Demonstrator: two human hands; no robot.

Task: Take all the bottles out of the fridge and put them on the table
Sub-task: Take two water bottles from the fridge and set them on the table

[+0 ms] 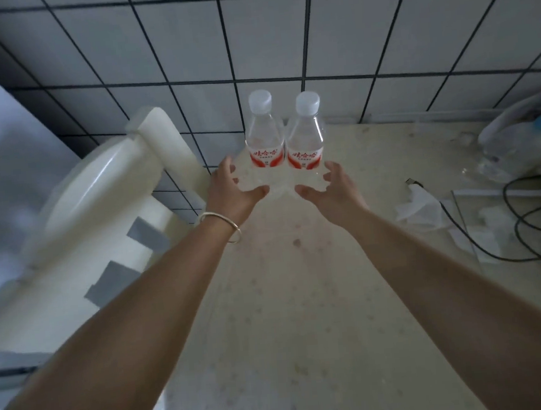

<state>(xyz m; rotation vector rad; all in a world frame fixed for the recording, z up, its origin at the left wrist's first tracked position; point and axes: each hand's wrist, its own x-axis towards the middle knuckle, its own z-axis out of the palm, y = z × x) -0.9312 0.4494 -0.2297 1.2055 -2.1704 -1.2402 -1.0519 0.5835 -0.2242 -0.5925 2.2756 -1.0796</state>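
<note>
- Fridge: not identifiable in the view; the grey surface point(3, 156) at the far left is blurred and cannot be made out.
- Clutter point(516, 147) at the right edge: cut off by the frame; a pale object with a blue part, indistinct. Dark cables point(525, 215) and crumpled white paper point(420, 208) lie near it.
- Left bottle point(263, 133) and right bottle point(305, 136): clear, white-capped, red-labelled, upright on the table point(303, 300), touching or almost touching, close to the tiled wall point(248, 43).
- Left hand point(233, 191): fingers spread and relaxed, holding nothing, just beside the left bottle's base; a bangle point(228, 225) on the wrist.
- Right hand point(333, 189): fingers spread, holding nothing, just beside the right bottle's base.
- White plastic chair point(99, 203): against the table's left edge.
- Open room: bare tabletop lies between the forearms and toward the viewer.
</note>
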